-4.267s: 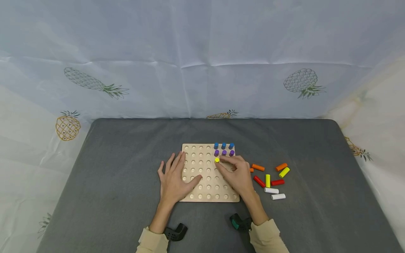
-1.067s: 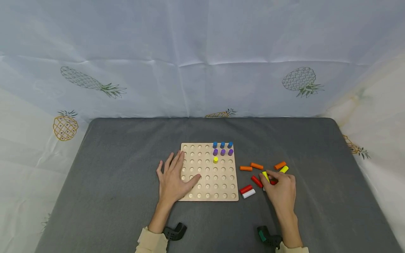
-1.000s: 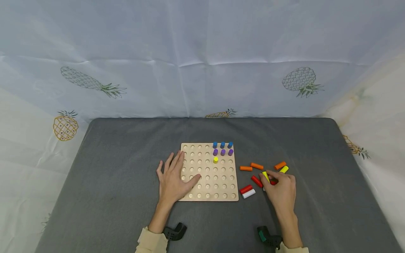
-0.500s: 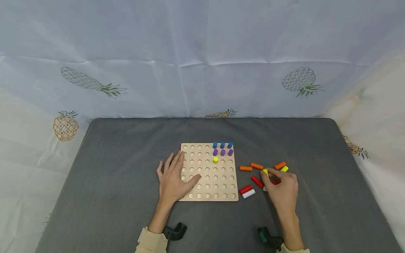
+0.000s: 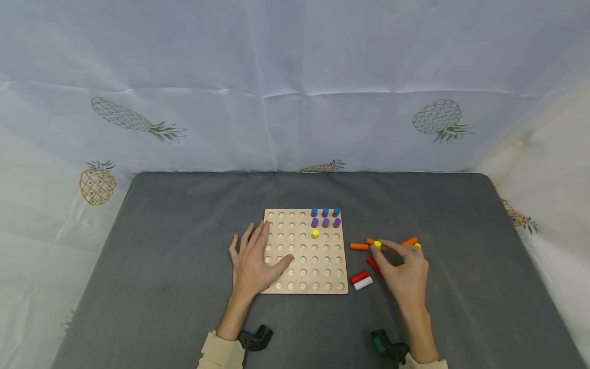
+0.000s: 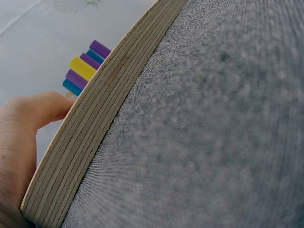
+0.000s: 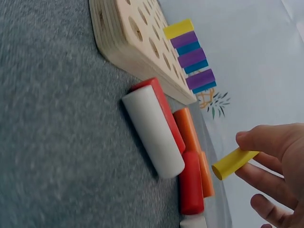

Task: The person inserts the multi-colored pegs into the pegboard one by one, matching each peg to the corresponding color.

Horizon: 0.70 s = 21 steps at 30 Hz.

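In the head view a wooden pegboard (image 5: 309, 279) lies on the grey table. Blue pegs (image 5: 325, 212) fill part of its far row at the right, purple pegs (image 5: 325, 223) stand in front of them, and one yellow peg (image 5: 315, 234) stands upright before those. My left hand (image 5: 251, 269) rests along the board's left side, fingers spread and thumb over the surface. To the right of the board, my right hand (image 5: 407, 277) pinches another yellow peg (image 7: 232, 163) between thumb and fingers. In the right wrist view that peg is tilted and held above the loose pegs.
Loose pegs lie right of the board: orange (image 5: 359, 246), red (image 5: 358, 277) and white (image 5: 363, 283). Another orange peg (image 5: 409, 241) and a yellow peg (image 5: 417, 245) show behind my right hand, which hides other pegs. A pale pineapple-print curtain (image 5: 295, 128) hangs behind the table.
Since about four seconds ago, my right hand has left the yellow peg standing in the board and taken another from the pile. In the last half second it has shifted slightly left. My left hand stays put.
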Available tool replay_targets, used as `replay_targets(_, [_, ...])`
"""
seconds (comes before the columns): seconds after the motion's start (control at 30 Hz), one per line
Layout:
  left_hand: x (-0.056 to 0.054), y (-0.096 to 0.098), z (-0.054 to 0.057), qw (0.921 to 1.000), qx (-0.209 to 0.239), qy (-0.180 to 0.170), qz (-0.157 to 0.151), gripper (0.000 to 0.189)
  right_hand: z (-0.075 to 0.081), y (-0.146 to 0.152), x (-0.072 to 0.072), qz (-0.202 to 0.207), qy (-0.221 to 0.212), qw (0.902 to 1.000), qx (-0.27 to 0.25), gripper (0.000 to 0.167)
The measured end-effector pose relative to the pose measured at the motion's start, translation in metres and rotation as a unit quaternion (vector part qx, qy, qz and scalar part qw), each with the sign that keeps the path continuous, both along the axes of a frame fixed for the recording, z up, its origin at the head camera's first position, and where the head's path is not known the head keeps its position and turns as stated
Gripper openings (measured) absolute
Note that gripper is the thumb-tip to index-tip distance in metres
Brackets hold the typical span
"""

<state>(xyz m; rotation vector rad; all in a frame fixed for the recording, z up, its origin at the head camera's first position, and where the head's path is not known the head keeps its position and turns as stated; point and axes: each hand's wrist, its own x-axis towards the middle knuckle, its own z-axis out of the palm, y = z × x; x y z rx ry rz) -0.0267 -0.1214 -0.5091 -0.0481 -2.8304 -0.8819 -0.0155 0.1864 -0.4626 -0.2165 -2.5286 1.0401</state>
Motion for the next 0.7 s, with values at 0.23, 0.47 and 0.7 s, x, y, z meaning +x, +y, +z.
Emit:
replay_targets(0.23, [0.000,0.001,0.001,1.0000,0.000,0.002,-0.001,0.101,0.001,-0.007,-0.004,0.017,-0.004,0.9996,-0.020,0.021])
replay_targets(0.47, [0.000,0.000,0.003,1.0000,0.002,-0.005,0.000,0.101,0.004,-0.016,-0.006,0.025,-0.004,0.9994,-0.025,0.022])
replay_targets(0.7, [-0.001,0.000,0.003,0.9999,0.004,-0.009,0.001,0.101,0.004,-0.025,-0.010,0.039,-0.004,0.9983,-0.044,0.023])
